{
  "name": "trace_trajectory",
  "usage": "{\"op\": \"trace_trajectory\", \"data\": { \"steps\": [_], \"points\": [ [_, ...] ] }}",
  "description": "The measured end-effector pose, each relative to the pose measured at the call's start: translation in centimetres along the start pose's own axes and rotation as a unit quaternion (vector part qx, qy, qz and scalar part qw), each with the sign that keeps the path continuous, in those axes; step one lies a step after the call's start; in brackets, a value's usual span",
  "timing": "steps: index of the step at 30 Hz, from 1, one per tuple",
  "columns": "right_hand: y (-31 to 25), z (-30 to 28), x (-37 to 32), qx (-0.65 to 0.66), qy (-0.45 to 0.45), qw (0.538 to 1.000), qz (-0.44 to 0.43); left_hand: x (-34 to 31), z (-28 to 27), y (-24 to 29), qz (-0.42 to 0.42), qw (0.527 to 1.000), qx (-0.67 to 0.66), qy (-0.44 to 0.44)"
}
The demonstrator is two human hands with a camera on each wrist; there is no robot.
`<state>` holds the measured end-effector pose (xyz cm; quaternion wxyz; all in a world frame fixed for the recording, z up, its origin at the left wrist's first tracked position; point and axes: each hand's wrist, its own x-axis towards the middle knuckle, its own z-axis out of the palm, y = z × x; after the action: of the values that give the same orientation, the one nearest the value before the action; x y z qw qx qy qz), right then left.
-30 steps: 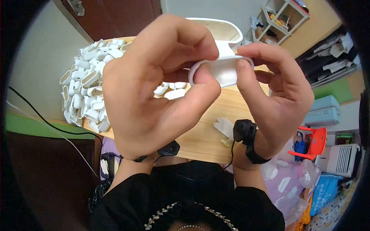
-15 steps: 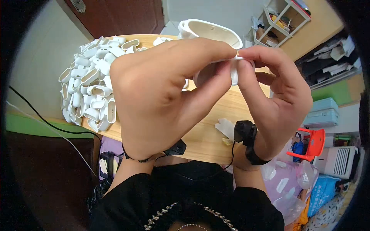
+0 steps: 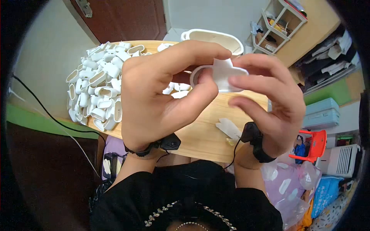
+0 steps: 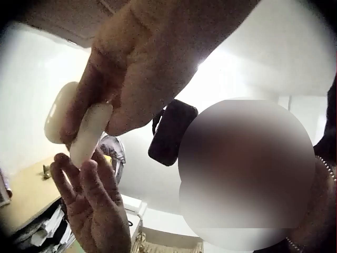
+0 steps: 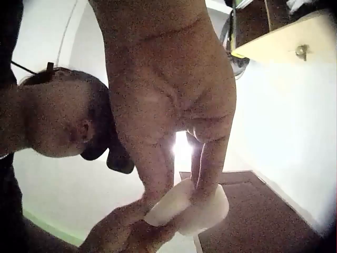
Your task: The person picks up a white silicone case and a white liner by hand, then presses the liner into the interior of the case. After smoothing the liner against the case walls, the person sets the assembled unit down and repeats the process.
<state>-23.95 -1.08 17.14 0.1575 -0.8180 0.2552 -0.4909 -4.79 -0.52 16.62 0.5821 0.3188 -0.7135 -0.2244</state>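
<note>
A small white earbud case cover (image 3: 225,79) with two joined parts is held up in front of the chest. My left hand (image 3: 154,98) pinches its left part, the thumb inside the opening and the fingers behind. From the other side my right hand (image 3: 283,107) reaches to the cover, fingertips right at its right part and thumb apart below. The left wrist view shows both rounded parts of the cover (image 4: 90,134) around the left fingers, with the right hand's (image 4: 100,211) fingers spread just below them.
On the table's left lies a large heap of white covers (image 3: 96,81). Several more white pieces (image 3: 180,88) lie behind the left hand. A white bin (image 3: 216,36) is at the back, and scraps of white film (image 3: 229,128) lie near the table's (image 3: 200,134) front edge.
My right thumb has come away from the cover and the right fingers have loosened. The left hand has turned, so the cover's opening and flap show again.
</note>
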Motion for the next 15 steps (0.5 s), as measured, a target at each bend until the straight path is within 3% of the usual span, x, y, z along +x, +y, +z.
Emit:
{"op": "trace_trajectory", "data": {
  "steps": [2,4,7,9,11,13,15],
  "points": [
    [-1.0,-0.3,-0.5,-0.082,-0.031,0.996,0.01,-0.4,-0.4,0.3,0.025,0.999,0.005,-0.021],
    [-2.2,-1.2,-2.0,-0.157,-0.012,0.987,0.023,-1.6,-1.4,1.0,-0.068,0.997,-0.014,-0.032],
    [-3.0,-3.4,-6.3,-0.173,0.124,0.962,0.169,-3.5,-2.8,-1.4,-0.137,0.988,0.064,-0.034],
    [-2.7,-5.6,-11.2,-0.255,0.162,0.91,0.283,-5.4,-3.7,-4.7,-0.211,0.951,0.196,-0.115],
    [-1.3,-7.5,-17.4,-0.323,0.15,0.856,0.375,-8.0,-4.0,-7.8,-0.216,0.92,0.268,-0.187],
    [0.6,-7.6,-22.9,-0.337,0.137,0.792,0.491,-10.5,-3.3,-9.9,-0.273,0.882,0.324,-0.207],
    [1.7,-5.6,-26.4,-0.443,0.099,0.797,0.399,-11.8,-1.8,-10.5,-0.311,0.847,0.374,-0.215]
  ]
}}
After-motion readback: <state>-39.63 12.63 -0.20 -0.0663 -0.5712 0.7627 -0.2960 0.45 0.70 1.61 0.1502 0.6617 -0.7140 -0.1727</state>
